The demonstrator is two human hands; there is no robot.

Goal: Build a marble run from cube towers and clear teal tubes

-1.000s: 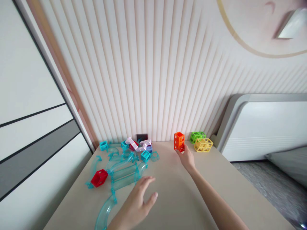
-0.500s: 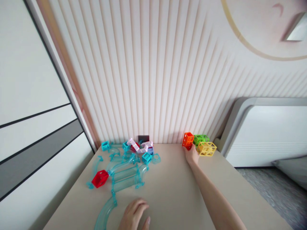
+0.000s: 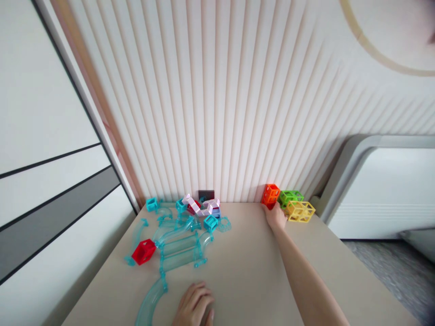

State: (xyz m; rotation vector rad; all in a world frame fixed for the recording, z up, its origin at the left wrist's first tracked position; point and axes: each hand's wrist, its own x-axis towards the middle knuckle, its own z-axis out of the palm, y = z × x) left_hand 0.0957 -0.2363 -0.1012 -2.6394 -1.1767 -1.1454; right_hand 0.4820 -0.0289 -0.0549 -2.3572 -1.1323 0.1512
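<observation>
At the back right of the table, my right hand (image 3: 276,217) is closed on the base of an upright orange openwork block stack (image 3: 271,194). Its fingertips are partly hidden behind the hand. Right beside it are green openwork blocks (image 3: 288,197) and yellow openwork blocks (image 3: 301,211). My left hand (image 3: 194,304) rests on the table near the front edge of the view, fingers loosely bent and slightly apart, holding nothing. The nearest piece to it is a curved clear-teal track piece (image 3: 149,301) on its left.
Several clear-teal track pieces (image 3: 180,251) cover the table's left half. A red openwork block (image 3: 143,251), teal cubes (image 3: 210,222) and a pale pink zigzag piece (image 3: 202,209) lie among them. Behind the table (image 3: 244,271) rises a ribbed wall (image 3: 217,113); a grey-white headboard (image 3: 401,190) stands at right.
The view has shifted slightly, so the things on the table appear a little further right. My right hand stays at the orange stack, and my left hand remains on the table.
</observation>
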